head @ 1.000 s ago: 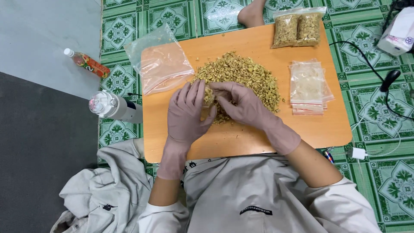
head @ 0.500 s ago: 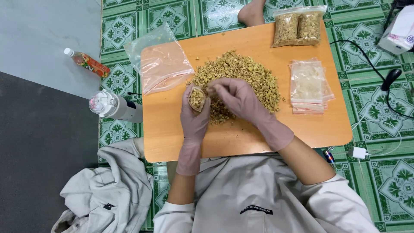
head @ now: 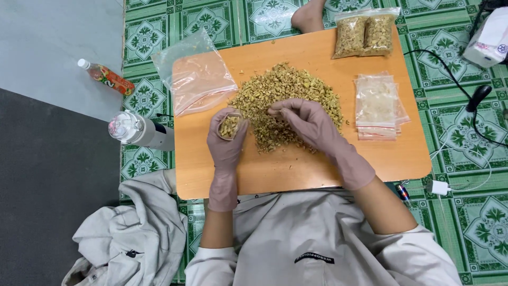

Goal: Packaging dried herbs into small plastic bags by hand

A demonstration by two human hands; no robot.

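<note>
Pile of bits (head: 288, 106) sits mid board (head: 296, 175), toward the far edge. Left hand (head: 226, 143) is just left of the pile w/ a small bag (head: 229, 126) in it; right hand (head: 309, 124) rests on the pile's near part. Empty bag (head: 198, 79) lies at far left corner, hanging over the edge. Two filled bags (head: 364, 36) at far right corner. Stack of bags (head: 377, 106) near right edge, between filled bags & near right corner. On the floor left of the board: flask (head: 138, 130) by the left edge, bottle (head: 105, 77) further left.
</note>
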